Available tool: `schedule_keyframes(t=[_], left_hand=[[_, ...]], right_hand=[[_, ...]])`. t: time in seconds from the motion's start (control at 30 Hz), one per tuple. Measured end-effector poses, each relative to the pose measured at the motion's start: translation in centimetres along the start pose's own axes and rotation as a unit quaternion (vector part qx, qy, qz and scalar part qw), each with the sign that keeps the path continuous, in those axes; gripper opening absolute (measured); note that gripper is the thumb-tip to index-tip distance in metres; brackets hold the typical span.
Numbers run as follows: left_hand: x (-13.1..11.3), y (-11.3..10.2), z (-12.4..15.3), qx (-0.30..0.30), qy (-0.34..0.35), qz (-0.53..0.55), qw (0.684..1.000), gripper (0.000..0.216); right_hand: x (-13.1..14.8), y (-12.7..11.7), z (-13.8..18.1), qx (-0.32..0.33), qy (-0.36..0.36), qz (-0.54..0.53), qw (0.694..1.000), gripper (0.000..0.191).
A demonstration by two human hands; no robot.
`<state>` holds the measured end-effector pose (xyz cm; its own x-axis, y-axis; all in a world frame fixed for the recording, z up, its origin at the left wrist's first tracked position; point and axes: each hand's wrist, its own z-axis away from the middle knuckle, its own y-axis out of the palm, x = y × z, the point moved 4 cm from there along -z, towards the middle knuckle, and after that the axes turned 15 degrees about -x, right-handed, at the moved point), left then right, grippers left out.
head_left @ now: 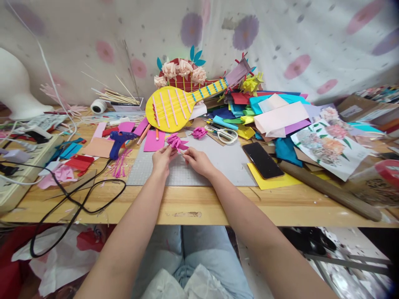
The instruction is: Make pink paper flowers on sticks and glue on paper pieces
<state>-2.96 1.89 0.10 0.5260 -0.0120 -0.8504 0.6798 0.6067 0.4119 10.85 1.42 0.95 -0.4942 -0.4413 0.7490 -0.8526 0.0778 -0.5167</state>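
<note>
— Where is our pink paper flower (176,142)?
— We hold it just above the grey cutting mat (224,168) on the worktop (218,204), near the blue glue gun (120,139).
— And the grip?
— Our left hand (162,160) pinches the flower's base. Our right hand (198,162) closes its fingertips on a petal.

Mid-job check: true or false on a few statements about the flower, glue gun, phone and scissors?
1. The left hand and the right hand both hold the pink paper flower above the grey mat. True.
2. The blue glue gun lies right of the hands. False: it lies left of them.
3. The black phone rests partly on yellow paper. True.
4. The scissors are in the right hand. False: they lie on the table beyond the mat.
</note>
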Motion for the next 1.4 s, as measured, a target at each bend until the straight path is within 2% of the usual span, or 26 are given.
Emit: schedule_keyframes(t=[0.53, 0.93, 1.4], left_hand=[[-0.03, -0.02, 0.02, -0.006, 0.007, 0.009, 1.0, 0.024], [0.11, 0.31, 0.13, 0.038, 0.02, 0.015, 0.999, 0.02], [-0.09, 0.32, -0.04, 0.024, 0.047, 0.02, 0.998, 0.019]], right_hand=[[0.49, 0.04, -0.03, 0.025, 0.015, 0.005, 1.0, 0.014], [0.23, 0.12, 0.06, 0.03, 0.02, -0.004, 0.999, 0.012], [0.41, 0.31, 0.1, 0.043, 0.031, 0.011, 0.999, 0.021]])
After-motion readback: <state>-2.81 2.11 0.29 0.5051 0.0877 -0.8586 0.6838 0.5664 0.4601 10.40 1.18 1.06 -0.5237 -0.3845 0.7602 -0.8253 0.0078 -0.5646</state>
